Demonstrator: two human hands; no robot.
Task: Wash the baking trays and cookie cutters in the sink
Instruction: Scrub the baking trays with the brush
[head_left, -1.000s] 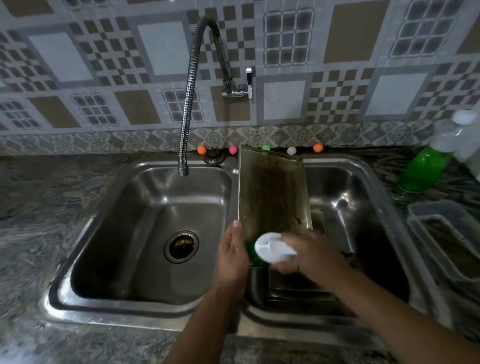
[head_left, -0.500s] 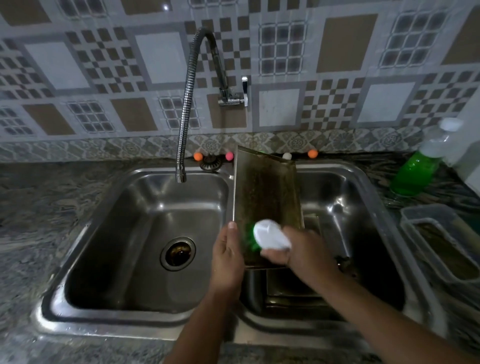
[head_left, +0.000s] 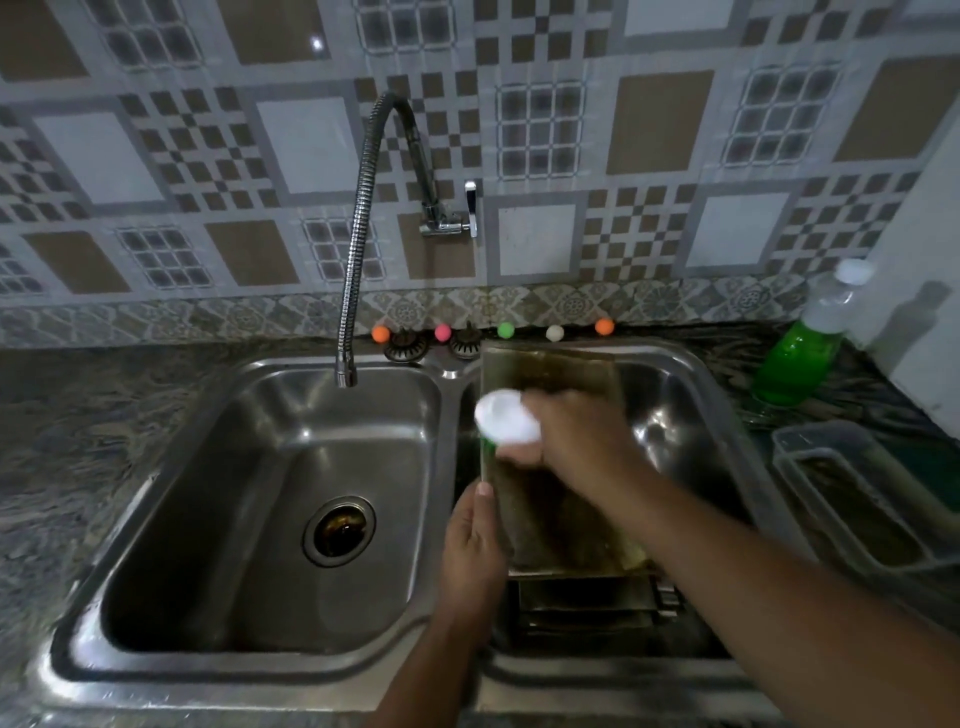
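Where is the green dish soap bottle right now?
The green dish soap bottle stands on the counter at the right, beyond the steel sink, behind the clear plastic tub.

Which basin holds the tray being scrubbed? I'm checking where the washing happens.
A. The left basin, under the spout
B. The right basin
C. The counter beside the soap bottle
B: the baking tray leans in the right basin, with the scrubber on it.
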